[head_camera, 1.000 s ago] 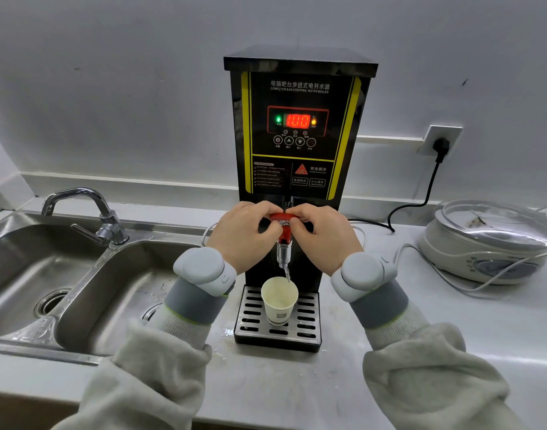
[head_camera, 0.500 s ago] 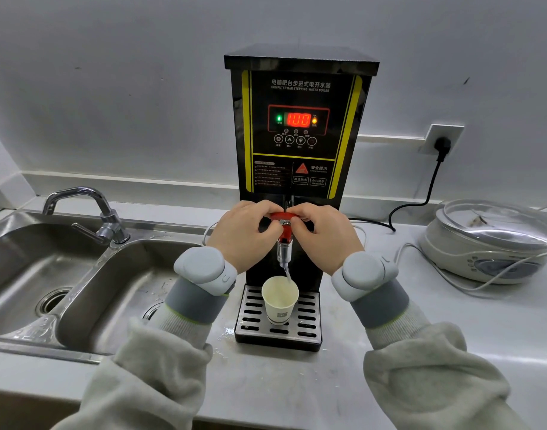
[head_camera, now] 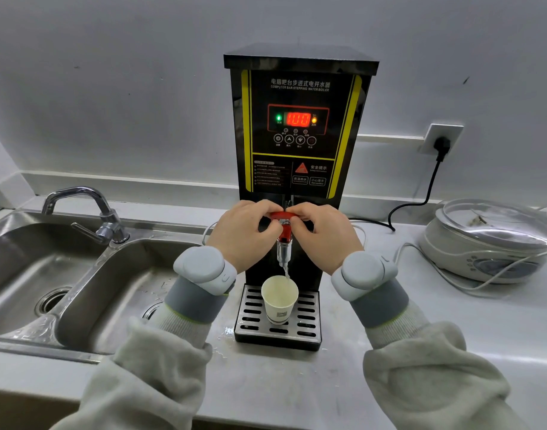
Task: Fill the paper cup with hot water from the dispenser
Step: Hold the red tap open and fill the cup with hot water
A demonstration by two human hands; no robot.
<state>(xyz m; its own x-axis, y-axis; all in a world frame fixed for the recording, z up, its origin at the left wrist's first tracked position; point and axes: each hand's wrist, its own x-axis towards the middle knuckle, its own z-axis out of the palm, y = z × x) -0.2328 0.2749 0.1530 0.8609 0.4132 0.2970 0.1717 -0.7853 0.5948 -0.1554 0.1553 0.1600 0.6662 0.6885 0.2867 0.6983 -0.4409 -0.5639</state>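
Steel counter (head_camera: pixel 297 383), double sink (head_camera: pixel 89 283) left, grey wall (head_camera: pixel 111 88) behind.

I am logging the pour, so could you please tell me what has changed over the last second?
Nothing has visibly changed. Both the left hand and right hand keep their grip on the red tap handle, water still runs into the paper cup on the drip tray, and the display still reads 100.

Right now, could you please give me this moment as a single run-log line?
stage: filling | left hand and right hand: both on red tap handle | water: streaming into paper cup | cup: upright on drip tray
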